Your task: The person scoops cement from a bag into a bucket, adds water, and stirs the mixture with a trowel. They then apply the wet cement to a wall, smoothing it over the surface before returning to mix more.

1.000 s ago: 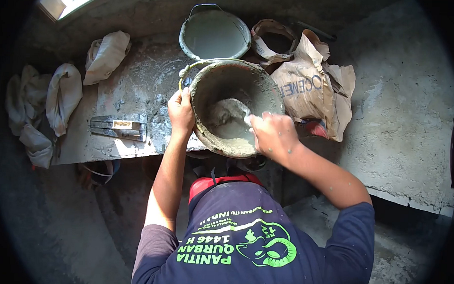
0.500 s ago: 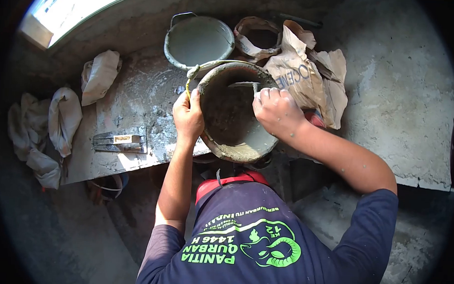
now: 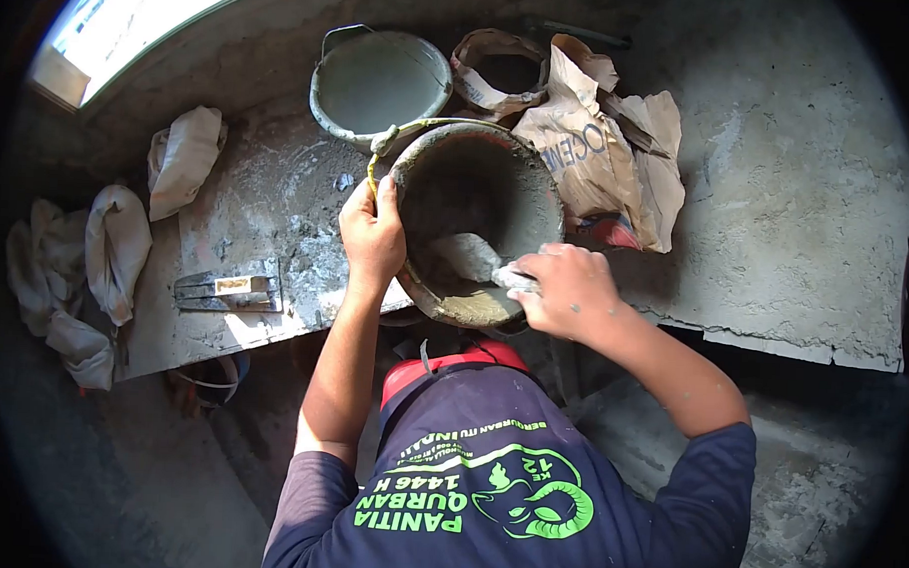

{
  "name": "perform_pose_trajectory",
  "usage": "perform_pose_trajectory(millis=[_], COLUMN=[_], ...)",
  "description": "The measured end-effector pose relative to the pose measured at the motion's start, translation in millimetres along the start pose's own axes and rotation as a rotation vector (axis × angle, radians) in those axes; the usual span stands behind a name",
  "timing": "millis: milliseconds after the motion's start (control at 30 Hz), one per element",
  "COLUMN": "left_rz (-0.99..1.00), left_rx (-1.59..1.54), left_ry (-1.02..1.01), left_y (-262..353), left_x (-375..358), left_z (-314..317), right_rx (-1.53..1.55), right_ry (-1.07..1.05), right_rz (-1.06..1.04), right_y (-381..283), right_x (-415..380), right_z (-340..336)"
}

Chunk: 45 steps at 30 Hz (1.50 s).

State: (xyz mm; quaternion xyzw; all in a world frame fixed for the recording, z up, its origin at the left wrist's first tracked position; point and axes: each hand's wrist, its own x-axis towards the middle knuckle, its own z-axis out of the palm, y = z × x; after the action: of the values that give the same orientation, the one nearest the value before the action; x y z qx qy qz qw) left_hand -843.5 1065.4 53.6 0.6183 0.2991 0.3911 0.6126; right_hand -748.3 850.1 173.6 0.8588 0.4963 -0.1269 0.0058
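Left hand (image 3: 372,231) was closed on the near rim of the mortar bucket (image 3: 477,220), which stood tilted at the front edge of the table (image 3: 267,207). Right hand (image 3: 566,288) was clenched around a trowel (image 3: 470,257), its blade down in the wet mortar. A cement bag (image 3: 589,154) lay just beside the bucket, and a pail (image 3: 379,81) stood behind it.

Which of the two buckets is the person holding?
The nearer, mortar-caked bucket: the left hand grips its rim while the right hand works a trowel inside. The pale bucket behind stands untouched.
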Motion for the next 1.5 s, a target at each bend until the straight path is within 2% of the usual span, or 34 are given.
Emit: perform_pose_trajectory(millis=[33, 67, 100, 167, 300, 367, 500, 533, 600, 733, 800, 900, 967, 1033, 1133, 1267, 1333, 1433, 1500], left_rz=[-0.001, 0.0, 0.003, -0.079, -0.052, -0.021, 0.013, 0.01, 0.018, 0.031, 0.009, 0.009, 0.002, -0.006, 0.005, -0.021, -0.015, 0.008, 0.0], left_rx=[0.049, 0.099, 0.101, 0.064, 0.018, 0.025, 0.067, 0.066, 0.09, 0.116, 0.133, 0.048, 0.057, 0.06, 0.058, 0.036, 0.0, 0.051, 0.083], left_ry=[-0.006, -0.016, -0.026, -0.053, -0.052, -0.057, -0.061, -0.061, -0.068, -0.033, -0.068, -0.034, -0.026, -0.035, -0.018, -0.029, -0.009, 0.007, -0.026], left_y=[-0.3, -0.6, -1.8, -5.0, 7.4, 2.2, 11.1, 12.1, 13.3, 14.0, 9.4, 18.5, 11.3, 5.6, 5.1, 8.7, 18.8, 19.2, 14.6], left_x=[-1.2, -2.2, -4.3, -4.2, -7.8, -6.0, -10.9, -12.1, -9.9, -10.6, -12.2, -14.9, -13.6, -14.4, -15.2, -15.2, -16.8, -18.9, -19.9], left_z=[-1.0, -1.9, -4.2, -8.3, -1.5, 2.4, 5.8, 6.2, 6.8, 9.3, 6.0, 10.5, 8.9, 8.0, 6.1, 9.8, 16.8, 17.8, 16.1], right_rx=[0.048, 0.082, 0.087, 0.036, -0.16, -0.376, -0.604, -0.605, -0.527, -0.287, -0.118, -0.073, -0.035, -0.118, -0.037, -0.246, -0.386, -0.557, -0.547], right_ry=[-0.017, -0.171, -0.158, -0.063, -0.094, 0.008, 0.249, 0.246, 0.07, 0.023, 0.096, 0.14, 0.092, -0.119, -0.141, -0.079, 0.078, 0.124, 0.07], right_rz=[-0.008, 0.079, 0.137, 0.11, 0.072, -0.146, -0.291, -0.292, -0.259, -0.127, -0.055, -0.126, -0.16, -0.083, 0.067, -0.05, -0.231, -0.258, -0.249], right_y=[0.3, 2.9, 10.8, 25.9, 10.3, 0.9, 18.7, 23.2, 27.8, 25.1, 22.1, 5.7, 2.1, 6.5, 35.5, 22.5, 12.7, 17.4, 20.4], right_x=[5.8, 23.0, 35.5, 49.6, 55.1, 43.6, 41.5, 40.5, 40.1, 16.9, 2.9, -25.5, -31.7, -12.7, 34.3, 46.0, 34.8, 21.5, 14.5], right_z=[10.4, 13.4, 19.2, 17.1, -30.5, -42.1, -14.6, -4.2, 11.6, 12.9, 11.3, 15.0, 22.3, 26.5, 13.6, -31.4, -42.2, -25.1, -3.7])
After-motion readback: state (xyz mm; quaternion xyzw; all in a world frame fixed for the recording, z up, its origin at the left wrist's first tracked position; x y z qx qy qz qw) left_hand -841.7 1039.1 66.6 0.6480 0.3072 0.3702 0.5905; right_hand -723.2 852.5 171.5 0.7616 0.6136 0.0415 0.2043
